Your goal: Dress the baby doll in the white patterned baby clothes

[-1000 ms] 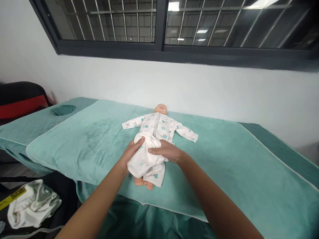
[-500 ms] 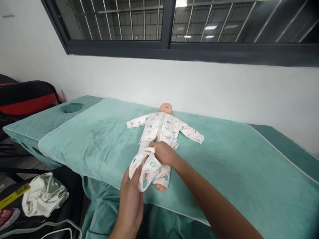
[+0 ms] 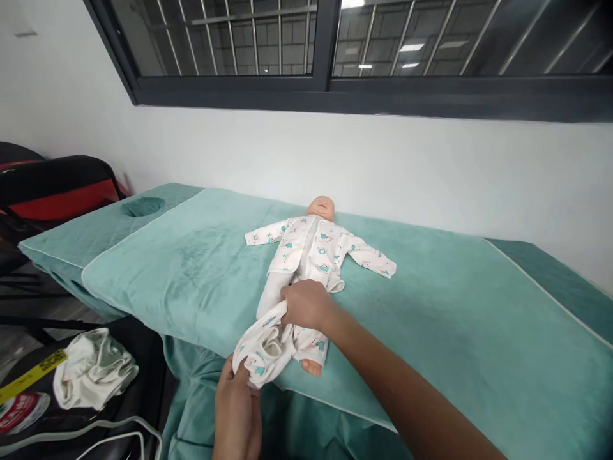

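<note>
Window point(image 3: 326, 51) (dark-framed), black-and-red chair point(image 3: 67, 193)

The head-worn camera looks forward and down at the clothed doll point(image 3: 310, 248) from nearby.

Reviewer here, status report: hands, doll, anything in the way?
Left hand pinching printed pants low, right hand gripping higher. Doll on its back on green cover, one foot showing. Right hand hides part of the pants.

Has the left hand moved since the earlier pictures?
Yes: judged against the bed, the left hand has moved down the picture, toward the near edge.
</note>
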A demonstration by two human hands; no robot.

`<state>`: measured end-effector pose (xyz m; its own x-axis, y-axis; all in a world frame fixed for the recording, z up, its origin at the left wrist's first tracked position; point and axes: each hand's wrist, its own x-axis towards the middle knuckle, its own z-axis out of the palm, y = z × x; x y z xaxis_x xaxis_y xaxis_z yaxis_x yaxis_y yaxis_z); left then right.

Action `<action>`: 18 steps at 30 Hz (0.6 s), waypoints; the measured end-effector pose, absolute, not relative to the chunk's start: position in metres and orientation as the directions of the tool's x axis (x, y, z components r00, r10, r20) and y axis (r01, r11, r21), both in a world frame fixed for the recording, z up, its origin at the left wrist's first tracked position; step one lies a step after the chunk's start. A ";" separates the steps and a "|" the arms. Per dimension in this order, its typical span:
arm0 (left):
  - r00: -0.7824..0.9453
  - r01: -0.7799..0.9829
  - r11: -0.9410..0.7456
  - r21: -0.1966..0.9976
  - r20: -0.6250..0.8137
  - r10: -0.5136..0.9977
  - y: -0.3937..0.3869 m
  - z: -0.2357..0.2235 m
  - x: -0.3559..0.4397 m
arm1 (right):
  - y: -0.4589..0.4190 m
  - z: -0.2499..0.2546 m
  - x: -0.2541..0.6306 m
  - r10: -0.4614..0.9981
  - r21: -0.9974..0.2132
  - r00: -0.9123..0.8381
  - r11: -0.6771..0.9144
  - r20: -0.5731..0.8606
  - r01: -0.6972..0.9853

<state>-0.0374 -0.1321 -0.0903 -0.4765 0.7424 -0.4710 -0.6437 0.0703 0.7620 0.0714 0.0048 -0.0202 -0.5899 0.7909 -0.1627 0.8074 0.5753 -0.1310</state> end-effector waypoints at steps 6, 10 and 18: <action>-0.475 -0.576 0.104 0.811 -0.436 0.764 -0.130 -0.089 -0.032 | 0.002 -0.019 0.071 0.755 -0.123 -0.633 0.621 -0.171 0.774; -0.496 -0.545 0.128 0.829 -0.442 0.747 -0.134 -0.087 -0.025 | 0.002 -0.016 0.071 0.749 -0.118 -0.636 0.626 -0.186 0.771; -0.483 -0.272 0.144 0.951 -0.265 0.834 -0.131 -0.083 -0.039 | 0.007 -0.019 0.089 0.726 -0.315 -0.676 0.617 -0.128 0.721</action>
